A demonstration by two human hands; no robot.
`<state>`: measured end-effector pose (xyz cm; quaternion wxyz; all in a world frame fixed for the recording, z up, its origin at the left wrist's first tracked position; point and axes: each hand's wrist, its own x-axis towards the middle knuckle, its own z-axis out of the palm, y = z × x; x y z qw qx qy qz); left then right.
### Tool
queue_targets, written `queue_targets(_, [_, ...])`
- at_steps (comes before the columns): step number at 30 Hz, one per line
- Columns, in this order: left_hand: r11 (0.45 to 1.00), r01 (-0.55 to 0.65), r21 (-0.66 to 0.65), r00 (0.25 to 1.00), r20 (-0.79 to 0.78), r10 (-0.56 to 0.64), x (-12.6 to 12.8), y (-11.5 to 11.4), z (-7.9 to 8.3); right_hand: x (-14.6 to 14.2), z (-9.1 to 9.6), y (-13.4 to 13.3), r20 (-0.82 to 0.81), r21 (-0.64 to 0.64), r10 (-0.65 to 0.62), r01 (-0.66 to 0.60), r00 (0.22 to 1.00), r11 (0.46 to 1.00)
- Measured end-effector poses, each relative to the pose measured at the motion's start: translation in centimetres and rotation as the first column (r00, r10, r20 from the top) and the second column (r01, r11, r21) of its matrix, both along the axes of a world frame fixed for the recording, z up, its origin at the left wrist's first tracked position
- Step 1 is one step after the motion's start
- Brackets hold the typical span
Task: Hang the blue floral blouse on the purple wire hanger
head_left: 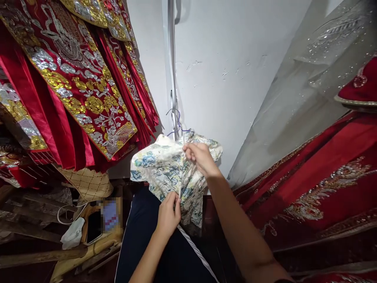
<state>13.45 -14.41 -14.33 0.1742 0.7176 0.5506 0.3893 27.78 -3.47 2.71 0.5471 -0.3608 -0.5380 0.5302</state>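
A cream garment with blue and green floral print [159,169] hangs on a thin purple hanger [177,125] from a vertical pipe. My left hand [168,214] pinches the lower part of its front edge, fingers closed on the fabric. My right hand [200,157] is higher up, near the collar, with its fingers closed on the same front seam. A white cord or trim [196,251] runs down from under my left hand.
Red garments with gold and silver embroidery [73,78] hang at the left. More red embroidered cloth [318,188] and a sheer sequinned grey fabric [309,90] fill the right. A white wall [224,59] is behind. Wooden clutter and a white mask [73,234] lie at lower left.
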Motion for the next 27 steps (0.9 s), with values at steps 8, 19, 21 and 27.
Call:
queue_targets(8, [0.977, 0.213, -0.007, 0.975, 0.058, -0.212, -5.1, 3.9, 7.6, -2.0, 1.4, -1.8, 0.086, 0.1, 0.076, -0.084, 0.993, 0.991])
queue_targets(19, [0.89, 0.193, 0.414, 0.973, -0.195, -0.121, -4.1, 7.8, 19.8, -1.8, 0.9, -1.2, 0.194, 0.231, -0.007, -0.039, 0.981, 0.972])
queue_targets(21, [0.877, 0.173, 0.448, 0.977, -0.19, -0.096, -4.1, 7.5, 19.1, -1.9, -0.6, -1.2, 0.198, 0.222, -0.015, -0.03, 0.98, 0.975])
queue_targets(27, [0.868, 0.036, 0.495, 0.999, -0.041, -0.018, -3.8, 7.0, 16.6, -3.1, -3.1, -1.4, 0.208, 0.172, -0.025, -0.012, 0.978, 0.985])
